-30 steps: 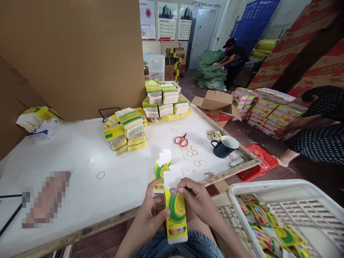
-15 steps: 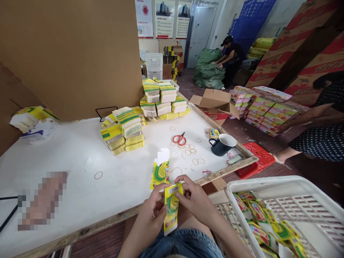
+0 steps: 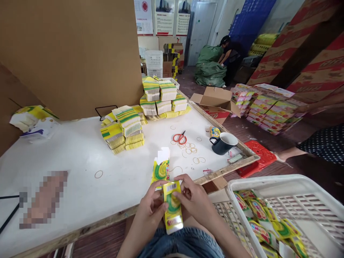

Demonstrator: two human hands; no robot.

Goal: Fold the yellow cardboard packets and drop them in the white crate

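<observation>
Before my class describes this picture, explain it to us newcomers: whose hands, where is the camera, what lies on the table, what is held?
No machine here: a person works bare-handed, filmed by one camera on their head, looking forward and down. The left hand and right hand together grip a small yellow-and-green cardboard box over the lap. On the white table are a second, open-flapped box, stacks of flat yellow cartons, red-handled scissors, loose rubber bands and a dark mug. The white plastic crate at right holds colourful packets.

Blue denim shorts (image 3: 185,245), bare forearms (image 3: 134,238).
</observation>
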